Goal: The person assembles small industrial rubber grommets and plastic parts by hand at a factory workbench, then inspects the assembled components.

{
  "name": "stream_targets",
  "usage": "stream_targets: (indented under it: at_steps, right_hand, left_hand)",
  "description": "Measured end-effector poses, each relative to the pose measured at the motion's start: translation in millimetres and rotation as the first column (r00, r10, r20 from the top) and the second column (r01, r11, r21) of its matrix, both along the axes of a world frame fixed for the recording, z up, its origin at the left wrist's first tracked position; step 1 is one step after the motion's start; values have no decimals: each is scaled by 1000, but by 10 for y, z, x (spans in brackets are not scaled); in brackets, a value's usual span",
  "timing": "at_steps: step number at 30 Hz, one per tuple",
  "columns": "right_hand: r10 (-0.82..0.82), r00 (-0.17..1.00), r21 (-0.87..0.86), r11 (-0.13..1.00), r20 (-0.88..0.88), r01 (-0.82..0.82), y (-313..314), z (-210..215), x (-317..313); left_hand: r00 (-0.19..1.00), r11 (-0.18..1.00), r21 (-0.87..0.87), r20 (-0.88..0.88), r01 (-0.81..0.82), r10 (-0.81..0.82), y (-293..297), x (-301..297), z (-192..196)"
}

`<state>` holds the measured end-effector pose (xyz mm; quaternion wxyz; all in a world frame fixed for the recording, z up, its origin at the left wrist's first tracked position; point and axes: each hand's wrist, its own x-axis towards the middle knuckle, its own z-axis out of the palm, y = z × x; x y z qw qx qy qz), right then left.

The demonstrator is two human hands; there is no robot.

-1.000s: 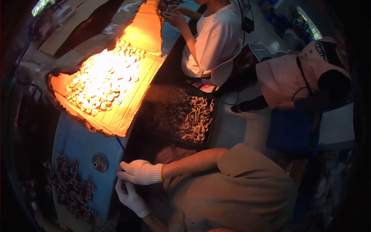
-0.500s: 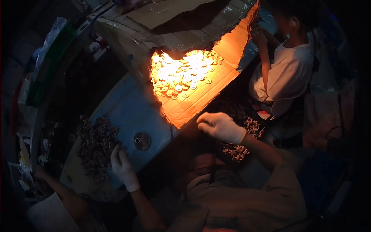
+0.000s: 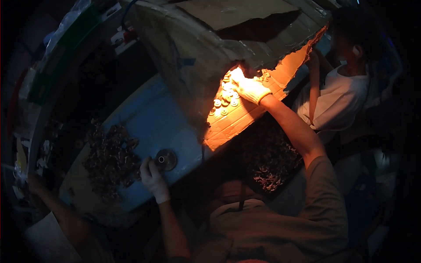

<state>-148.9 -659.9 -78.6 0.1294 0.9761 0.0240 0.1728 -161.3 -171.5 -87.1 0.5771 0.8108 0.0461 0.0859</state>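
Note:
My left hand (image 3: 154, 180), in a pale glove, is at the near edge of a round metal disc (image 3: 170, 161) with an upright tube in its middle. Its fingers are bent together, and the dim light hides what they hold. To its left lies a heap of small dark brownish parts (image 3: 109, 162) on the blue tabletop (image 3: 142, 105). My right hand (image 3: 252, 89), also gloved, reaches into the glare over a pile of small round discs with centre holes (image 3: 225, 100) on the cardboard (image 3: 234, 125). Bright light washes out its fingertips.
A taped cardboard cover (image 3: 193, 48) hangs over the lit pile. Below my right forearm stands a dark tray of small parts (image 3: 274, 175). A co-worker (image 3: 335, 94) sits at the far right; another person's arm (image 3: 57, 206) is at lower left. A green crate (image 3: 79, 37) lies far left.
My right hand has moved up and forward from beside the cardboard's near edge into the disc pile. My left hand has moved right from the dark heap to the metal disc. The view has shifted.

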Motion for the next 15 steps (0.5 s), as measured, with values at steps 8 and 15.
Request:
stream_targets:
  at_steps: [8,15]
  right_hand:
    - [109,948,947,164,-297,278,1436,749,-1083]
    - [188,978,960,244,95,-140,3184,520,-626]
  left_hand:
    - [986,985,-100,-75,141,-148,-89,-136,314]
    - [926,949,-198,-243,244,-289,-109,-82,584]
